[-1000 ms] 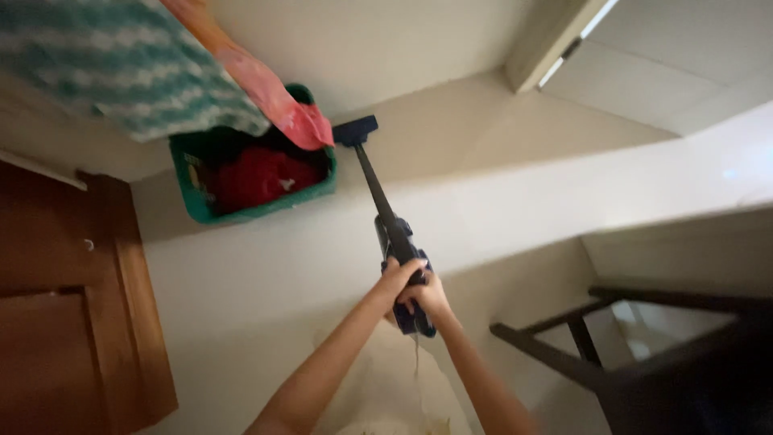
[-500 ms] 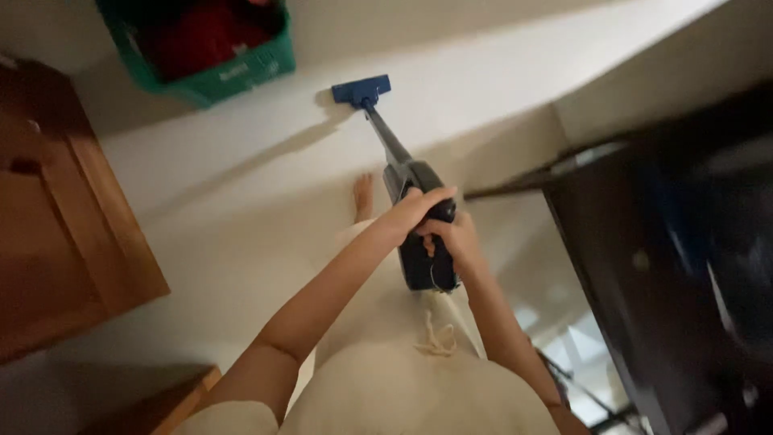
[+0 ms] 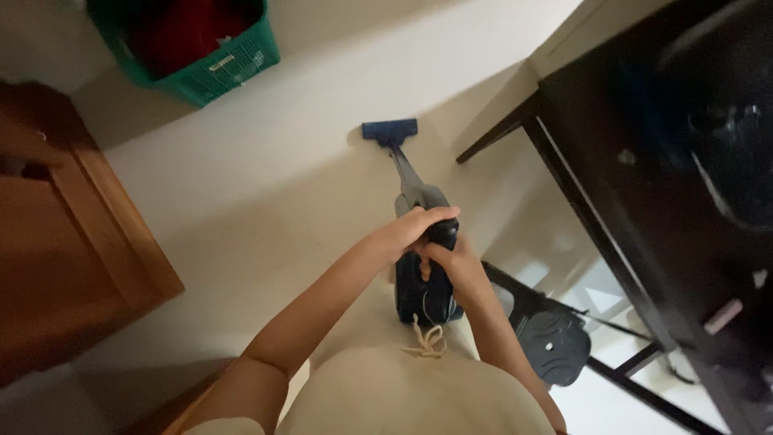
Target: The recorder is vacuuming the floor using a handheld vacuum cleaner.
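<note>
1. Now, at the far left, the brown wooden cabinet [image 3: 72, 242] stands well to the left of the stick vacuum [image 3: 419, 242]; it fills more of the left edge than half a second ago.
2. Up and left of the vacuum sits the green basket [image 3: 233, 64] with red cloth [image 3: 189, 28] inside. It has slid further toward the top edge than in the earlier view, and lies well apart from the vacuum's head.
3. The left hand [image 3: 411, 229] is closed over the top of the vacuum's handle, fingers wrapped round it, just as it was before.
4. The stick vacuum stands on the pale floor [image 3: 266, 185], tilted away from the person, its blue floor head [image 3: 390, 130] flat on the floor above the hands. The head has shifted rightward and lower since the earlier frame, further from the basket and nearer the table leg.
5. The right hand [image 3: 455, 262] grips the handle just below the left, closed tight round it and touching the other hand.
6. Right of the vacuum, the dark table [image 3: 644, 161] now shows more fully, its slanted leg close beside the floor head.
7. Below the table, a dark pedal-shaped object [image 3: 555, 346] has come into view, near the right forearm.
</note>
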